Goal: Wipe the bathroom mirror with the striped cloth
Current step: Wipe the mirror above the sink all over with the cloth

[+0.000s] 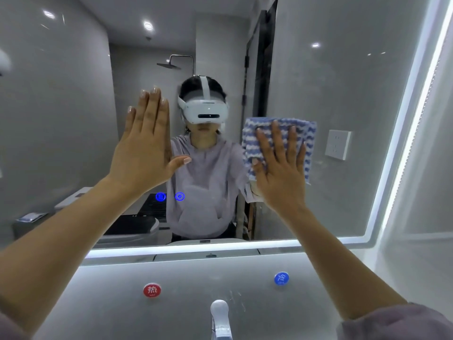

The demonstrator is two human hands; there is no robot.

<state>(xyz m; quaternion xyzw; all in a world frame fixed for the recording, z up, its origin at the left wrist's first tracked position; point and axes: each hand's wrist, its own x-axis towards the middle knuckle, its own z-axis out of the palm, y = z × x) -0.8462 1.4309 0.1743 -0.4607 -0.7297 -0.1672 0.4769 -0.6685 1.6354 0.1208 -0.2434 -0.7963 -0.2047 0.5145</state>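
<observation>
The lit mirror (343, 82) fills the wall above the tap (220, 312). The left hand (147, 143) lies flat on the glass, fingers straight. The right hand (282, 173), fingers spread, presses the striped cloth (302, 133) against the mirror, right of centre.

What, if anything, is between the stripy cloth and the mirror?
Nothing visible. The right hand presses the striped cloth flat against the mirror. The left hand rests flat on it, apart to the cloth's left.

Grey vanity surface (98, 303) bearing round red hot-water label (152, 290), round blue cold-water label (281, 278), white tap (220, 312) between them.
</observation>
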